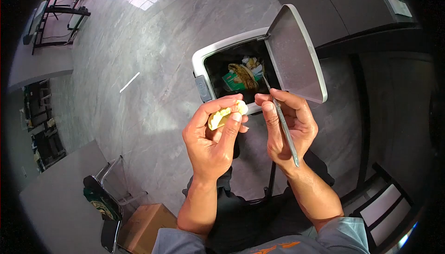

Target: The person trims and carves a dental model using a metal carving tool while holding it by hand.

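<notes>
Between the thumb and fingers of my left hand (211, 138) is a pale yellow dental cast (219, 119), its bumpy tooth row partly covered by my fingertips. My right hand (292, 126) grips a slim metal carving knife (284, 126) like a pen. The knife's thin tip points up and away from me, and its flat rear end lies over my wrist. Tip and cast are a little apart. Both hands are just above the near rim of an open waste bin (198, 59).
Inside the bin lie a green packet (233, 82), a brown peel-like scrap (244, 75) and crumpled paper. Its lid (296, 54) stands raised on the right. A cardboard box (146, 226) and a metal-framed chair (104, 198) are at lower left, with dark cabinets (320, 8) at upper right.
</notes>
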Demonstrator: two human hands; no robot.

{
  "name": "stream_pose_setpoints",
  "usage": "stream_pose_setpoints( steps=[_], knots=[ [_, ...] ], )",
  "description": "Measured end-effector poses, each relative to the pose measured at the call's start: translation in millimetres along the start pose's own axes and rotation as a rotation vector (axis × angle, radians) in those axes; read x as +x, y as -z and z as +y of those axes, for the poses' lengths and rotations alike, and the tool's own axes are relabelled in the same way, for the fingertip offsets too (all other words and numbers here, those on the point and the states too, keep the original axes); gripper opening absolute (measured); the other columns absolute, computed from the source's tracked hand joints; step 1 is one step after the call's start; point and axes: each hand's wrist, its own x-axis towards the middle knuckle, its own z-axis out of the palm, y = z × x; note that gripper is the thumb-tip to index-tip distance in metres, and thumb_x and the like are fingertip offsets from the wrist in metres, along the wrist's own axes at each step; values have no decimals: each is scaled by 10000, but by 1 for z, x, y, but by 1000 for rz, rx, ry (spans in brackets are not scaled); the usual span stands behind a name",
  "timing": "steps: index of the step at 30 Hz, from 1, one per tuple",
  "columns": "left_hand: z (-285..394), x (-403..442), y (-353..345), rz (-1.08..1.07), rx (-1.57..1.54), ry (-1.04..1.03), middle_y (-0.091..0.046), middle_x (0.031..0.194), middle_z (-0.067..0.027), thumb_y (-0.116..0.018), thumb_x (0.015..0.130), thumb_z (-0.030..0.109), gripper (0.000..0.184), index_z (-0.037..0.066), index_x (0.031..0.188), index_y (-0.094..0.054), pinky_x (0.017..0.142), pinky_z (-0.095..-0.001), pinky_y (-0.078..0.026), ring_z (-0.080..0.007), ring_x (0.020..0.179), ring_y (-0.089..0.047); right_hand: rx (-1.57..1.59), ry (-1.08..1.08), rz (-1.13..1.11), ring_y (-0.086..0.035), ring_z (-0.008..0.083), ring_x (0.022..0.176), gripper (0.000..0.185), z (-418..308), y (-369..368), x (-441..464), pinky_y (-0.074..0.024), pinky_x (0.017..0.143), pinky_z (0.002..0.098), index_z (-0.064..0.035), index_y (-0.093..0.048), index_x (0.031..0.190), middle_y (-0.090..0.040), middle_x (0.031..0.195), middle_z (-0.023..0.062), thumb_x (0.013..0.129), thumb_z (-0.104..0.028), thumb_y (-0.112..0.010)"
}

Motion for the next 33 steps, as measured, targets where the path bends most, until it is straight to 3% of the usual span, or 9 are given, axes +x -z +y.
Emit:
stream_pose_setpoints(
  steps=[2,6,9,20,29,30,33],
  knots=[
    [1,0,0,2,4,0,-692,1198,-191,-669,963,-4,194,-45,1151,-653,715,-294,-626,-191,898,-724,-81,73,23,-732,208,945,187,0,2,0,-583,841,309,32,-711,1069,-746,1037,167,896,-7,-771],
    [0,0,1,0,1,-6,-690,1206,-191,-672,963,-2,197,-45,1154,-652,719,-292,-627,-189,904,-725,-84,182,4,-734,245,942,163,4,5,2,-589,821,318,41,-705,1019,-712,1138,203,877,9,-780],
    [-1,0,0,5,9,-18,-689,1210,-194,-672,962,-6,196,-47,1153,-651,728,-292,-628,-190,917,-725,37,119,27,-738,250,958,145,0,0,-2,-594,815,317,38,-697,978,-722,1101,207,862,32,-785],
    [-4,2,1,-21,100,-149,-675,1235,-223,-667,953,-45,186,-52,1139,-649,826,-301,-614,-187,1003,-702,-107,337,-116,-764,286,925,157,-6,5,-1,-635,780,341,26,-662,878,-727,924,174,803,89,-785],
    [-7,2,0,-16,75,-202,-670,1232,-251,-668,913,-121,201,-65,1106,-647,850,-280,-590,-199,1015,-707,-54,357,-100,-763,310,920,179,-7,1,-7,-655,791,367,28,-614,850,-690,869,166,800,105,-768],
    [-7,2,0,-23,102,-225,-671,1228,-253,-671,907,-127,205,-65,1102,-649,850,-280,-590,-202,1015,-709,-68,382,-152,-741,277,865,207,-10,2,-6,-648,862,465,33,-565,889,-640,874,186,823,128,-737],
    [-8,0,0,-32,154,-270,-674,1214,-261,-678,894,-139,214,-66,1093,-652,851,-281,-590,-207,1010,-715,-71,381,-138,-748,298,879,216,-8,2,-7,-650,856,461,28,-559,884,-643,875,191,822,116,-746]
  ],
)
